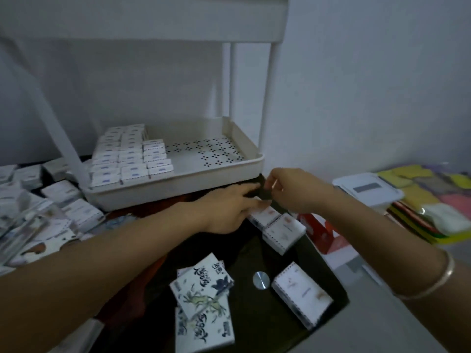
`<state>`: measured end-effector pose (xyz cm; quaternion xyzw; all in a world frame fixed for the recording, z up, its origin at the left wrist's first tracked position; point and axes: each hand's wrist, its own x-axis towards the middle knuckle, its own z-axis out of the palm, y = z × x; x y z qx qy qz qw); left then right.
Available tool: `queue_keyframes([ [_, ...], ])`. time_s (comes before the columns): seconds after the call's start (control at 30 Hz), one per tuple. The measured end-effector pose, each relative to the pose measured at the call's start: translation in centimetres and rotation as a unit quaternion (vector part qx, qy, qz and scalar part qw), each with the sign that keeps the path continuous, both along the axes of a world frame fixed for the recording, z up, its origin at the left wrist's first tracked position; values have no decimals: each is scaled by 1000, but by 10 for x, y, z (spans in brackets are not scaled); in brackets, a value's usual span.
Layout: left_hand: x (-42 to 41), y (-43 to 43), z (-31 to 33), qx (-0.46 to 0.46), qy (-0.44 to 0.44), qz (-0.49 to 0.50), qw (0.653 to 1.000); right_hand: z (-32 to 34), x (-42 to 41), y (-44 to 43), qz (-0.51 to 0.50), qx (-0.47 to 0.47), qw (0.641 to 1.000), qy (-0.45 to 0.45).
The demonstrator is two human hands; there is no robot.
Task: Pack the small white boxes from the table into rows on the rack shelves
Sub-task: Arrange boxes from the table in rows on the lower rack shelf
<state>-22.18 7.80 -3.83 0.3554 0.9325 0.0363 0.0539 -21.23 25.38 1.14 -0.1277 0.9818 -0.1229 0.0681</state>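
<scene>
Head view: your two hands meet close together just in front of the right front corner of the rack's lower shelf (pixel 178 180). Your left hand (pixel 226 207) reaches across with its fingers stretched out, the fingertips lying on the near end of a small white box (pixel 265 215) on the dark bench (pixel 257 329). Your right hand (pixel 293 189) hangs just above and beside it with the fingers curled and thumb and forefinger drawn in. Whether it pinches anything, you cannot tell, since the spot between the hands is dark and blurred. A thin bangle (pixel 433 284) sits on your right forearm.

That box lies end to end with a second white box (pixel 284 233), the two touching in a slanted line. A third white box (pixel 302 296) lies apart, nearer to you, beside a round silver knob (pixel 260 280). To its left sits a small pile of patterned boxes (pixel 204 291) with dark brush lettering.

On the lower shelf, packed boxes (pixel 130 159) fill the left part in three rows running front to back; the rightmost row is shorter. The right part shows its bare perforated floor. The upper shelf (pixel 153 19) spans the top on white posts (pixel 267 98).

More loose boxes (pixel 63 197) are heaped on the bench at the left. At the right stand a red carton (pixel 318 233), a white lidded container (pixel 369 189) and a stack of coloured sheets (pixel 420 197).
</scene>
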Motion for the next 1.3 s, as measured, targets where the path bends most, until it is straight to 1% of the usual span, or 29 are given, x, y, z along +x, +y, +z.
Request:
queue_keyframes([
  [0.07, 3, -4, -4, -38, 13, -10, 999, -4, 7, 9, -12, -25, 999, -39],
  [0.1, 5, -8, -4, -33, 23, -10, 999, -7, 9, 12, -10, -27, 998, -54],
  [0.2, 10, -22, 7, 10, 42, 14, 999, -14, 13, 16, 9, 13, 997, -82],
  [0.27, 11, -32, 14, 4, 44, 34, 998, -16, 14, 19, 25, 21, 995, -99],
  [0.33, 13, -42, 18, 10, 11, 63, 998, -17, 16, 21, 42, 15, 993, -112],
  [0.4, 16, -50, 18, 49, -46, 94, 993, -19, 16, 24, 50, 21, 992, -112],
  [0.43, 18, -53, 18, 66, -65, 106, 990, -20, 16, 25, 48, 39, 992, -109],
  [0.5, 20, -57, 16, 91, -84, 121, 985, -24, 15, 25, 35, 85, 990, -110],
  [0.57, 21, -60, 14, 110, -93, 125, 982, -27, 16, 25, 30, 90, 989, -114],
  [0.63, 22, -61, 12, 124, -85, 128, 980, -29, 18, 22, 34, 45, 993, -106],
  [0.7, 23, -62, 11, 138, -66, 129, 980, -31, 19, 17, 37, -25, 995, -90],
  [0.77, 25, -63, 9, 155, -66, 132, 977, -32, 20, 10, 52, -94, 991, -77],
  [0.83, 26, -66, 9, 170, -75, 137, 973, -34, 21, 3, 73, -164, 980, -87],
  [0.93, 26, -71, 12, 211, -94, 165, 959, -38, 20, -5, 78, -259, 956, -116],
  [1.0, 24, -75, 18, 233, -92, 183, 951, -41, 18, -7, 79, -298, 943, -125],
  [1.13, 8, -88, 39, 248, -68, 213, 943, -39, 7, -15, 70, -364, 919, -133],
  [1.2, -3, -95, 49, 291, -56, 238, 925, -38, -1, -20, 61, -377, 914, -133],
  [1.3, -26, -110, 61, 372, -9, 287, 883, -33, -13, -30, 42, -413, 900, -134],
])
